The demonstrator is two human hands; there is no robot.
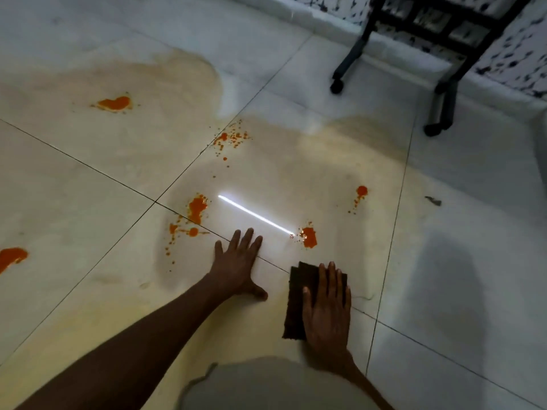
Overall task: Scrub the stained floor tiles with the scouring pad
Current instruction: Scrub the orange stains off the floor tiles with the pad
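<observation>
Orange stains (pixel 309 236): several blotches and splatters across the pale floor tiles (pixel 88 179), the nearest just beyond the pad.
Scouring pad (pixel 296 303): dark brown, lying flat on the near tile, right of centre.
Right hand (pixel 327 309): palm down, fingers together, pressing on the pad.
Left hand (pixel 236 264): spread flat on bare tile, just left of the pad.
Far right: dark wheeled chair legs (pixel 444 96).

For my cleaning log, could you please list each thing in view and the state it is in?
scouring pad: flat on the floor, pressed under the right hand.
right hand: open, palm down on the pad.
left hand: open, fingers spread, braced on the floor.
floor tiles: smeared with a yellowish film.
orange stains: several, not yet scrubbed.
black stand: upright near the wall.
</observation>
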